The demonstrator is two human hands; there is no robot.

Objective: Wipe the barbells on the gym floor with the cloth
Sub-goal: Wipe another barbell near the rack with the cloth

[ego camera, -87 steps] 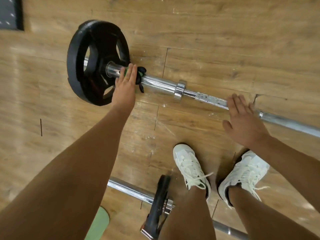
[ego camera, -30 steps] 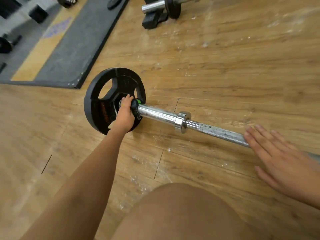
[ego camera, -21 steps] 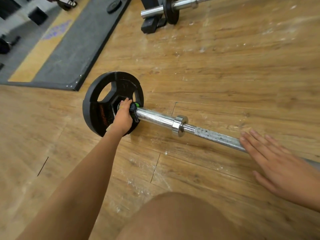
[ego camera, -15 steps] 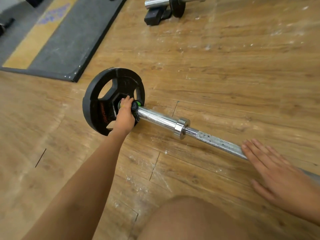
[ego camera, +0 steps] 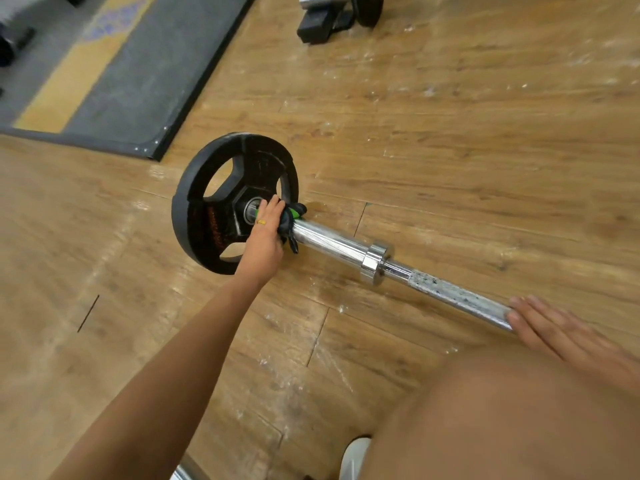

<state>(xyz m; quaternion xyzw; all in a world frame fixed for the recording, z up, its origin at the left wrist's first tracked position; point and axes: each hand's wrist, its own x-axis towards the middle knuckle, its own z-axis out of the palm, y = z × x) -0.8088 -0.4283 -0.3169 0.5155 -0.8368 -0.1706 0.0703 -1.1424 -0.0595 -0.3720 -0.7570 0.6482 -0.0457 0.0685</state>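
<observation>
A chrome barbell (ego camera: pixel 336 244) lies on the wooden gym floor, running from centre to the right. A black weight plate (ego camera: pixel 221 188) stands on its left end. My left hand (ego camera: pixel 265 233) grips a dark cloth with a green patch (ego camera: pixel 292 216) wrapped round the sleeve, right against the plate. My right hand (ego camera: pixel 561 332) rests flat with straight fingers on the speckled knurled shaft (ego camera: pixel 453 296) at the right.
A grey rubber mat with a yellow stripe (ego camera: pixel 138 71) lies at the back left. Another barbell with a black plate (ego camera: pixel 367 8) sits on a black block (ego camera: pixel 318 26) at the top. My knee (ego camera: pixel 502 420) fills the lower right; a white shoe (ego camera: pixel 353 459) shows below.
My left hand with the cloth has stayed against the plate on the sleeve, shifting only slightly. My right hand remains flat on the shaft. The view has tilted up from my feet.
</observation>
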